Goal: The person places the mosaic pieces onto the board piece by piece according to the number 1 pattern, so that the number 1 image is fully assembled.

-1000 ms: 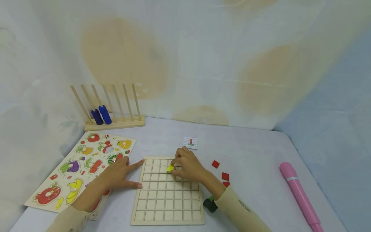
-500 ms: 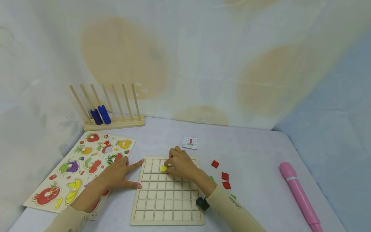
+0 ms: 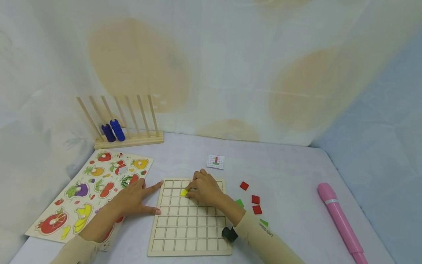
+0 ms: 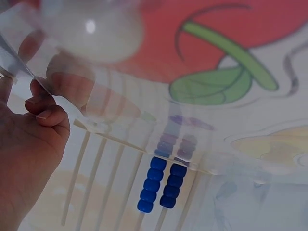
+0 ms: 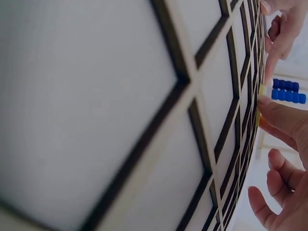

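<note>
A yellow square tile [image 3: 184,192] lies against the wooden grid board [image 3: 189,233], in its upper part left of the middle. My right hand [image 3: 206,190] pinches it between thumb and forefinger; whether it sits flat in a square is hard to tell. In the right wrist view the right hand [image 5: 291,130] is at the board's surface, its other fingers bent and off the board. Along the board's left edge rest the thumb and straight forefinger of my left hand [image 3: 132,200]. Its remaining fingers are curled in, as the left wrist view shows of the left hand [image 4: 31,144].
Red tiles [image 3: 255,199] and green tiles [image 3: 264,222] lie right of the board. A small pattern card [image 3: 215,161] is behind it. A fruit puzzle board [image 3: 79,205] lies left, below a peg stand [image 3: 138,140] with blue beads. A pink stick [image 3: 341,223] lies far right.
My right hand has slid left across the grid with the yellow tile, slowing over the last half second. The left hand stays at the board's edge.
</note>
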Available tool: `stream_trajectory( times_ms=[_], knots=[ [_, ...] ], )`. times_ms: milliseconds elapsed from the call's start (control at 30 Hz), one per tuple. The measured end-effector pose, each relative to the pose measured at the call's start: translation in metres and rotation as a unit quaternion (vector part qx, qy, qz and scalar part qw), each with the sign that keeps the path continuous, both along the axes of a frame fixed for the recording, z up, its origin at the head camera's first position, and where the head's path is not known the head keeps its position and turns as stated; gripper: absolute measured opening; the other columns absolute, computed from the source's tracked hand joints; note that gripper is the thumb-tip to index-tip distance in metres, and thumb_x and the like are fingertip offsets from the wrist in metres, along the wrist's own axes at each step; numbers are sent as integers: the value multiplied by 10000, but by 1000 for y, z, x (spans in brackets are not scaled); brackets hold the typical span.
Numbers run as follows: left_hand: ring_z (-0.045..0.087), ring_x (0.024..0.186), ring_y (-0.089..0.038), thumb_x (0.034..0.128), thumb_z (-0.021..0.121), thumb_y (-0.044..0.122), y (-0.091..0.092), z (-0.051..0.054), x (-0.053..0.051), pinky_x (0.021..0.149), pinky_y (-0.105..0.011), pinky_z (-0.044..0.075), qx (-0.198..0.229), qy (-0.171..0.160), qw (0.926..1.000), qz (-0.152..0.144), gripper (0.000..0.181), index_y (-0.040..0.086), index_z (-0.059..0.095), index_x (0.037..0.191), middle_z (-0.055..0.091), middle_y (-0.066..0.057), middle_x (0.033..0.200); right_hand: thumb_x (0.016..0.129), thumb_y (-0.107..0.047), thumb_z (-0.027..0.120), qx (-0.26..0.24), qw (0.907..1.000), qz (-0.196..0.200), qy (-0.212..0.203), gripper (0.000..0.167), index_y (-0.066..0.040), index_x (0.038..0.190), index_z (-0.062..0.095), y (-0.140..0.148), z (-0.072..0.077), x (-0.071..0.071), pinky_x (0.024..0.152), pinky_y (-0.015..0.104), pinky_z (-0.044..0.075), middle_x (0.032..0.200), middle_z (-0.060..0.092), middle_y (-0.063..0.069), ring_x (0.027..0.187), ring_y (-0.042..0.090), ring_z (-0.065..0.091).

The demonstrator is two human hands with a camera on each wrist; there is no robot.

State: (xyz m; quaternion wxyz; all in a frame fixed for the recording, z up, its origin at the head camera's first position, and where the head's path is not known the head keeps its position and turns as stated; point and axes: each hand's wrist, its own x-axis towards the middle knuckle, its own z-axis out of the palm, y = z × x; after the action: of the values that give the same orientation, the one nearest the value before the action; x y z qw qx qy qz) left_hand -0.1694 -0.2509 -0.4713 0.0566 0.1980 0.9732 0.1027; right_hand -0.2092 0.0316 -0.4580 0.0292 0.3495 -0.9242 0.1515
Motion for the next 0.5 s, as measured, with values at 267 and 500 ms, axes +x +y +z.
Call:
stream_trajectory(
  times_ms=[267, 500],
  knots=[
    [431, 789, -169, 676, 614, 844, 2, 0, 1, 699, -380, 443, 52, 15, 10000, -11, 1001, 311, 437, 1504, 500, -117, 1041, 840, -399, 779, 171, 9998, -51, 4, 308, -209, 1082, 785, 2, 4, 3, 732, 216, 370, 971, 565, -46, 866, 98, 401],
    [415, 777, -167, 677, 627, 833, 2, 4, 2, 680, -366, 422, 26, 73, 10000, -38, 1001, 295, 446, 1501, 491, -112, 1016, 851, -373, 783, -50, 9997, -231, -108, 357, -198, 1160, 752, 20, 13, 4, 766, 267, 384, 948, 514, -44, 886, 115, 403]
  ],
)
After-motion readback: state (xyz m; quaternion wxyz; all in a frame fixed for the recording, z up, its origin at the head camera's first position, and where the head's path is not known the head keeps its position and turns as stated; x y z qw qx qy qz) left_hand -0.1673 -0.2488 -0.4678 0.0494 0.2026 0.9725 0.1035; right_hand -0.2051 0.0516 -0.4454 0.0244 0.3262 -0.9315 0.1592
